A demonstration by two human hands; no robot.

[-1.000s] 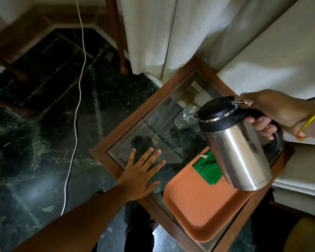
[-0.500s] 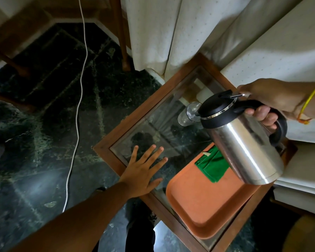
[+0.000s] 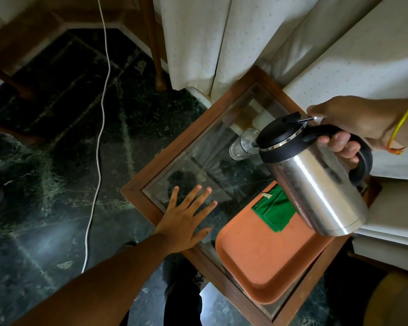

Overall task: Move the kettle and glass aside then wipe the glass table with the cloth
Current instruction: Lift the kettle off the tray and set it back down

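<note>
The right hand (image 3: 353, 124) grips the kettle (image 3: 313, 182) by its handle, held tilted in the air at right of frame, above the cloth (image 3: 272, 214) on the tray (image 3: 257, 262). The left hand (image 3: 185, 218) lies open and flat on the table (image 3: 198, 161). The glass (image 3: 242, 144) stands just behind the spout; a swing could knock it over, and tilting further might spill.

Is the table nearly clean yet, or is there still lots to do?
Only just started. The right hand has the kettle lifted off the table, but not set aside yet. The left hand lies flat on the glass top. The glass still stands there, and the green cloth sits untouched on the orange tray. No wiping shows.
</note>
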